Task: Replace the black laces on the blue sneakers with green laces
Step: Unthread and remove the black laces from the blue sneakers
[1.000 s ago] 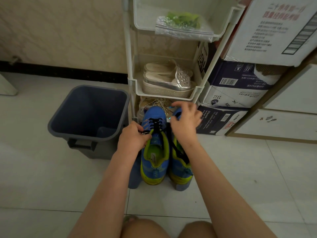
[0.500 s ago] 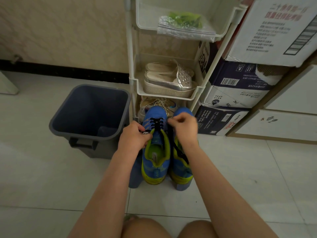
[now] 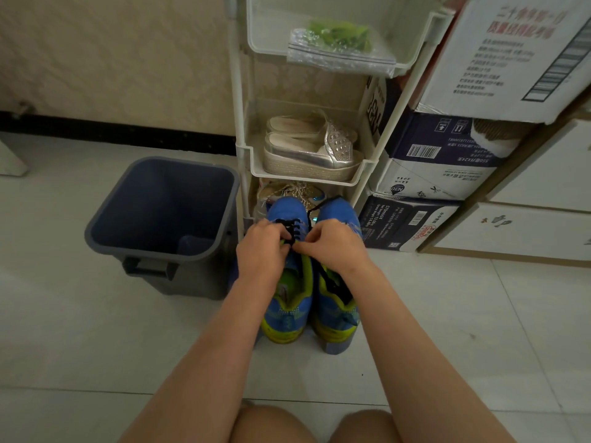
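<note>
Two blue sneakers with yellow-green trim stand side by side on the floor, toes toward the rack: the left sneaker (image 3: 289, 302) and the right sneaker (image 3: 339, 314). A black lace (image 3: 289, 230) crosses the left sneaker's upper. My left hand (image 3: 260, 251) and my right hand (image 3: 332, 246) meet over that sneaker's tongue, fingers curled and pinching the black lace. A loose end of black lace (image 3: 319, 206) arcs up by the right sneaker's toe. The green laces (image 3: 340, 35) lie in a clear zip bag on the rack's top shelf.
A dark grey bin (image 3: 163, 219) stands on the floor left of the sneakers. The white shelf rack (image 3: 244, 148) holds silver platform shoes (image 3: 311, 151) and a glittery pair below. Stacked cardboard boxes (image 3: 447, 161) stand to the right. My knees show at the bottom edge.
My right hand came down from the right sneaker's toe and moved left to the left sneaker's laces. My left hand stayed on that lace and shifted slightly inward.
</note>
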